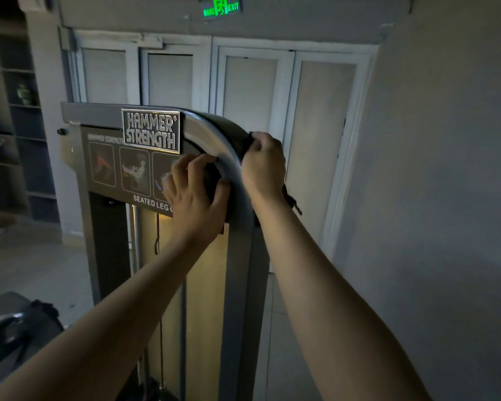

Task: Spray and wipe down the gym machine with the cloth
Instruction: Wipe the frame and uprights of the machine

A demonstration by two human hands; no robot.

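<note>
Head view. Centre of the frame: grey gym machine (240, 256), curved top corner, "Hammer Strength" plate (151, 130) just left of the curve. Slung over that curve, a dark cloth (212, 179). Left hand (195, 195) curled round the cloth on the inner side, right hand (262, 166) clenched on it at the outer edge (dark scrap hanging just below that wrist). Upper centre: green exit sign (222, 8) above pale doors (249, 91).

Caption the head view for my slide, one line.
Left hand and right hand grip a dark cloth against the curved grey frame of a Hammer Strength machine.
</note>
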